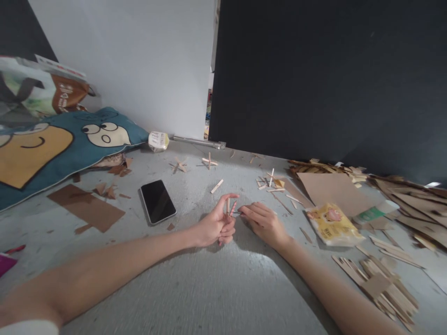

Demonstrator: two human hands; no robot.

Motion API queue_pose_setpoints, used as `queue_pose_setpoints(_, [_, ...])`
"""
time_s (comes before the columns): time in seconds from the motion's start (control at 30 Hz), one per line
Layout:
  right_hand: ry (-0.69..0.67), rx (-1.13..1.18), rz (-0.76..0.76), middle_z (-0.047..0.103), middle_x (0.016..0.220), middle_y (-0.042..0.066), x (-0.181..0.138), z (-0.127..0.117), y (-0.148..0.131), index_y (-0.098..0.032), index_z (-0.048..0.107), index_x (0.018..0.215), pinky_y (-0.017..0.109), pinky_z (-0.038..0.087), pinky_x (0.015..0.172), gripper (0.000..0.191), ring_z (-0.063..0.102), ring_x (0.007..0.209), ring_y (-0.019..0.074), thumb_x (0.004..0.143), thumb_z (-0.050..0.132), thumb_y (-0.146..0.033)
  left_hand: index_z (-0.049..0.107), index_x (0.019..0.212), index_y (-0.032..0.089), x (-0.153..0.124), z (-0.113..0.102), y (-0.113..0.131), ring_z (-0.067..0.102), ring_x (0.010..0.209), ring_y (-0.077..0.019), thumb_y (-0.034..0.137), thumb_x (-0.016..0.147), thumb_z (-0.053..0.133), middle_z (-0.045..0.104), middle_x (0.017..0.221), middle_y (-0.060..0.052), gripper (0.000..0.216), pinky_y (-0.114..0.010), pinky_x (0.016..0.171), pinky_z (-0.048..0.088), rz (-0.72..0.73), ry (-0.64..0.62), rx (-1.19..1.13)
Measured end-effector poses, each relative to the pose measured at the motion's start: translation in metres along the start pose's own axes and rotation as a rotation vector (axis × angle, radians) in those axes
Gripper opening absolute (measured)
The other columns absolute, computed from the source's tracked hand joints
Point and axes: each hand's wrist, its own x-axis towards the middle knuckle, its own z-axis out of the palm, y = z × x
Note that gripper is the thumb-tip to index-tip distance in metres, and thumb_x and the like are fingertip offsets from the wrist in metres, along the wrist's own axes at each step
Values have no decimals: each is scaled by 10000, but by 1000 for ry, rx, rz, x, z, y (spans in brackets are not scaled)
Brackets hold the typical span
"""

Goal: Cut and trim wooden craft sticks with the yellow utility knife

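Observation:
My left hand [218, 225] is closed, with a short wooden craft stick [228, 205] upright between thumb and fingers. A thin red-and-white patterned rod [233, 208] also passes through this hand; its kind is unclear. My right hand [263, 223] is just to the right, fingertips pinched beside the rod. Something thin and dark shows at those fingertips, too small to name. Beyond my hands a loose craft stick [217, 186] lies on the grey table [195, 293]. Farther back are small crossed-stick pieces [209, 161].
A phone [158, 202] and brown cardboard [85, 208] lie left, before a blue cushion [108, 128]. A yellow packet [333, 224], a green-and-white tube [375, 211] and a pile of sticks [380, 284] lie right. A dark panel [328, 79] rises behind.

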Motion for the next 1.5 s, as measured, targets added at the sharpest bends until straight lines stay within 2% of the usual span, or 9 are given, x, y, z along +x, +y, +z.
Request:
queue_pose_setpoints(0.17, [1, 24, -7, 759, 923, 78, 3, -2, -3, -208, 666, 1251, 327, 529, 695, 296, 631, 738, 197, 1037, 500, -88, 277, 1462, 365, 0, -1, -1, 222, 395, -57, 47, 766, 554, 359, 531, 163, 814, -147, 421, 260, -10, 4, 25])
queue_pose_setpoints(0.47, [-19, 6, -11, 767, 946, 76, 6, 3, -9, -225, 622, 1325, 327, 530, 692, 362, 635, 743, 197, 1026, 481, -76, 288, 1498, 368, -1, 1, 1, 227, 387, -57, 100, 850, 581, 357, 533, 154, 760, -145, 420, 260, -39, -5, 25])
queue_pose_setpoints(0.63, [22, 34, -28, 755, 917, 72, 7, 1, -5, -217, 623, 1286, 305, 525, 704, 334, 632, 755, 185, 1019, 505, -55, 426, 1310, 344, 0, -3, -1, 240, 371, -56, 89, 846, 606, 354, 531, 143, 559, -165, 425, 250, -11, -37, -52])
queue_pose_setpoints(0.7, [33, 45, -25, 749, 912, 70, 6, 0, -3, -216, 637, 1268, 303, 526, 709, 319, 633, 752, 183, 1017, 516, -58, 452, 1219, 330, -1, -3, -1, 236, 365, -59, 124, 870, 609, 349, 524, 140, 434, -168, 421, 244, 5, -35, -76])
queue_pose_setpoints(0.77, [37, 45, -17, 748, 908, 69, 5, 0, -1, -218, 645, 1263, 309, 525, 700, 316, 627, 740, 187, 1020, 513, -65, 449, 1195, 329, -1, -2, 0, 235, 364, -59, 141, 879, 611, 355, 525, 139, 401, -169, 422, 250, 12, -31, -81])
queue_pose_setpoints(0.97, [11, 16, -29, 744, 891, 68, 2, -1, -1, -213, 654, 1254, 321, 530, 692, 299, 627, 730, 194, 1033, 496, -89, 357, 1373, 339, -2, -1, -1, 217, 377, -66, 116, 874, 574, 360, 523, 152, 588, -168, 412, 260, 5, -10, 8])
queue_pose_setpoints(1.13, [-46, 3, -29, 734, 835, 65, 3, -10, -3, -195, 665, 1244, 308, 521, 663, 339, 629, 695, 186, 1007, 465, -60, 303, 1471, 315, -1, 0, -4, 235, 372, -59, 212, 976, 559, 368, 530, 153, 567, -153, 410, 298, 16, 13, 113])
queue_pose_setpoints(1.37, [-184, 5, 101, 743, 777, 75, 1, -18, 0, -184, 737, 1139, 276, 494, 597, 282, 658, 646, 179, 1017, 485, -147, 219, 1581, 247, -2, 3, -5, 327, 375, -62, 232, 1054, 473, 450, 583, 115, 586, -209, 437, 339, -46, 83, 200])
queue_pose_setpoints(1.5, [-267, 120, 185, 775, 841, 84, 6, -24, 1, -200, 751, 1155, 299, 518, 653, 301, 692, 698, 194, 1030, 478, -193, 211, 1607, 251, -2, 4, -4, 317, 378, -61, 222, 1049, 472, 455, 582, 111, 617, -213, 437, 306, -56, 89, 206])
